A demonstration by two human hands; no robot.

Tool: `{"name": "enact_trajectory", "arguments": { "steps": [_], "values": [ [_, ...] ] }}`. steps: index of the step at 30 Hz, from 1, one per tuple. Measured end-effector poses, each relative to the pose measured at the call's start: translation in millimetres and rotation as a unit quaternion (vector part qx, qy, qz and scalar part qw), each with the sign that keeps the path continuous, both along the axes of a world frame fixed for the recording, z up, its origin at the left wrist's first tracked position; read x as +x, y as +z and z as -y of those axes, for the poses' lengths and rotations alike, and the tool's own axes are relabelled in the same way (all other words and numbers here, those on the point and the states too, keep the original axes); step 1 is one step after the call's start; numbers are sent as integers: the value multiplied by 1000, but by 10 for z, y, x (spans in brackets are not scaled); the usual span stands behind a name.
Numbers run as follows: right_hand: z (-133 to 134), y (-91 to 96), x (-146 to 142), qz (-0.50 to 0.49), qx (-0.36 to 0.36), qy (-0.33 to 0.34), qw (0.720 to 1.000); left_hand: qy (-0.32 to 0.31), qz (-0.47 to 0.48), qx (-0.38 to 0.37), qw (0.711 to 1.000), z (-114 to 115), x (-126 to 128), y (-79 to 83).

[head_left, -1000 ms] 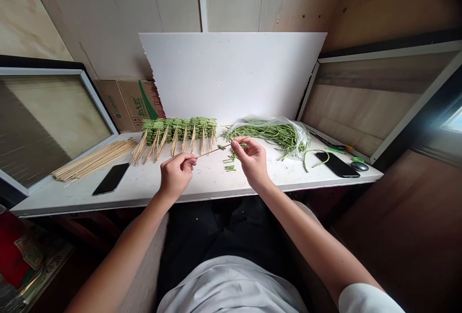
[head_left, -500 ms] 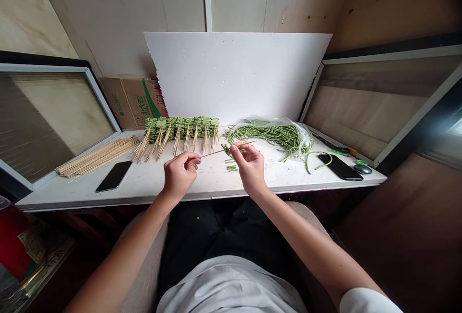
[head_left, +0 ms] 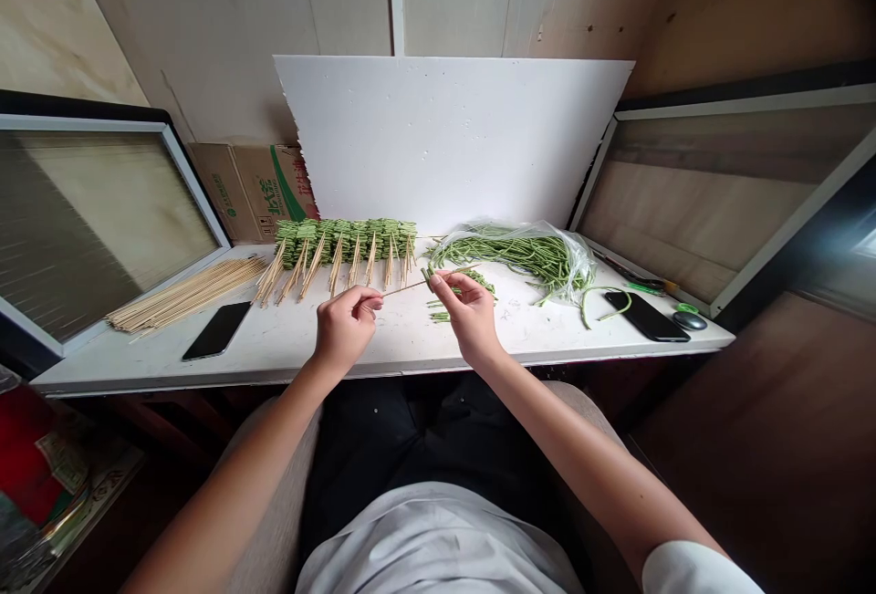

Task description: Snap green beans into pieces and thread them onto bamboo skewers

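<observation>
My left hand (head_left: pixel 348 320) is closed on one end of a thin wooden skewer (head_left: pixel 403 288), which slants up to the right. My right hand (head_left: pixel 469 309) pinches short pieces of green bean (head_left: pixel 428 276) at the skewer's other end; its fingers partly hide them. Below and behind the right hand, more cut bean pieces (head_left: pixel 439 317) lie on the white table. Left of centre, a row of finished-looking bean skewers (head_left: pixel 346 243) is stacked, their bare sticks pointing toward me. A plastic bag of long green beans (head_left: pixel 526 252) lies behind my right hand.
Loose skewers (head_left: pixel 184 293) and a phone (head_left: pixel 217 331) lie on the left. At right are another phone (head_left: pixel 647 317), a dark mouse-like object (head_left: pixel 690 320) and a stray bean (head_left: pixel 585 307). A white board (head_left: pixel 452 138) stands behind, with a cardboard box (head_left: pixel 250 192) beside it.
The skewer's tip, which stuck out past my right fingers, shows less now. My right hand has shifted slightly left, with the bean pieces at its fingertips. My left hand has barely moved.
</observation>
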State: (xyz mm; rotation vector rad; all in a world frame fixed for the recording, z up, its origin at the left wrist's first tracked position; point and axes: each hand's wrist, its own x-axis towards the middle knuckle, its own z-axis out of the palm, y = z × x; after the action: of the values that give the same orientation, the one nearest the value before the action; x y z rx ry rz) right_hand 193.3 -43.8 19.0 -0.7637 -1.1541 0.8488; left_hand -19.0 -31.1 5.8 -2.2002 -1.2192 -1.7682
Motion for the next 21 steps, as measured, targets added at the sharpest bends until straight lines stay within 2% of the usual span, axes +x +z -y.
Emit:
{"name": "enact_trajectory", "arguments": {
  "steps": [5,7,8,11,13,15,18,21],
  "values": [
    [-282,-90,267,79,37,-8,996,-4,31,-46,998,-77,-75,10],
    [-445,-188,426,176,50,-33,983,-7,51,-74,996,-125,-115,-3],
    [-520,-251,500,260,55,-44,963,-9,58,-84,995,-148,-132,-13],
    [-680,-468,654,487,62,-70,868,-14,66,-100,993,-195,-161,-43],
    [-721,-602,690,578,46,-83,810,-15,66,-101,993,-205,-164,-51],
    [-729,-699,689,631,32,-86,771,-15,64,-101,993,-203,-161,-48],
    [-731,-762,672,656,27,-85,750,-16,59,-106,992,-193,-158,-33],
    [-749,-769,664,643,19,-93,760,-19,54,-114,992,-186,-158,-22]
  ]
}}
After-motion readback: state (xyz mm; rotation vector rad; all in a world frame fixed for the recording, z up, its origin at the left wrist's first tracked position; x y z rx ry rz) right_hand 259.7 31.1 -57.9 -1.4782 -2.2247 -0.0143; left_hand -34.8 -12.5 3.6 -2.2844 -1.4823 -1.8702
